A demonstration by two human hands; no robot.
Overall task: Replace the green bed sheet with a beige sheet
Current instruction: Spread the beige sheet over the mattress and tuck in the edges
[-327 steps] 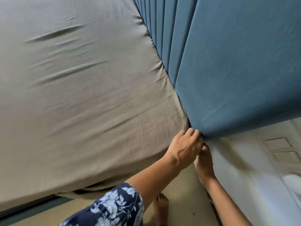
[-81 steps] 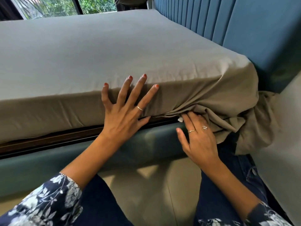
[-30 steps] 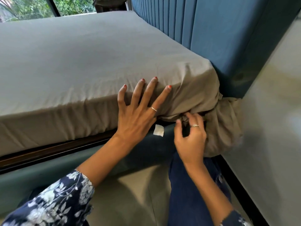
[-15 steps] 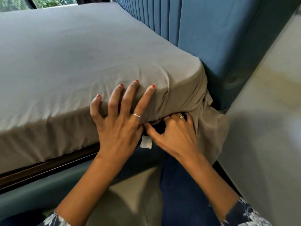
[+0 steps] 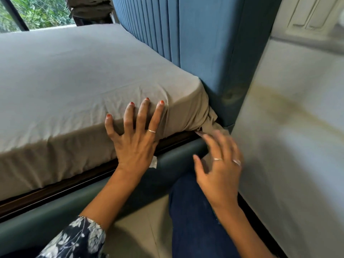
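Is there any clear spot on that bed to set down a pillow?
Yes: the sheet lies bare from the window to the headboard. The near corner is crowded, left hand pressing it, right hand beside the bunched cloth.

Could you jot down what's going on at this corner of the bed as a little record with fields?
Sheet: beige sheet covers the mattress top and side
Corner: loose bunch of sheet hangs by the blue headboard
Left hand: left hand presses flat on the mattress side, fingers spread
Right hand: right hand open, blurred, beside the loose bunch, holding nothing
Below the mattress: dark gap, then the teal bed frame
Small extra: white tag under the left hand
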